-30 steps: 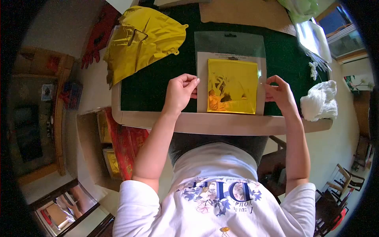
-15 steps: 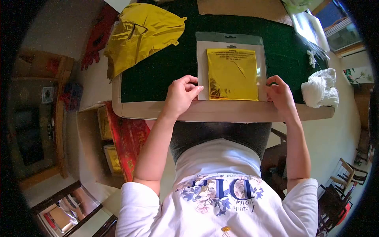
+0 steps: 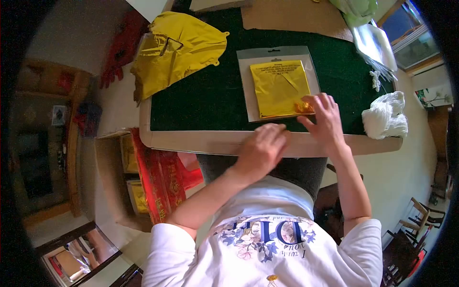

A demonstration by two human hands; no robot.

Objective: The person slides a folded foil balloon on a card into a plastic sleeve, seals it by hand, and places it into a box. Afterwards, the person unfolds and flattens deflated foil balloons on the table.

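A clear package with a folded gold foil piece and printed text lies slightly tilted on the green tabletop. My right hand reaches over the package's lower right corner, fingers apart, with its fingertips at the foil's edge. Over the table's front edge, below the package, is my left hand; motion blurs its fingers, and nothing can be made out in them. At the upper left of the table lies a large gold foil sheet with small tabs.
White string is bundled at the table's right edge. Behind it lie clear plastic bags and a green bag. Brown cardboard covers the far edge. An open box and a red bag are below left.
Both hands have let go of the package's sides. My left hand has moved right and down toward me, and my right hand has moved left onto the corner. The package now lies slightly rotated.
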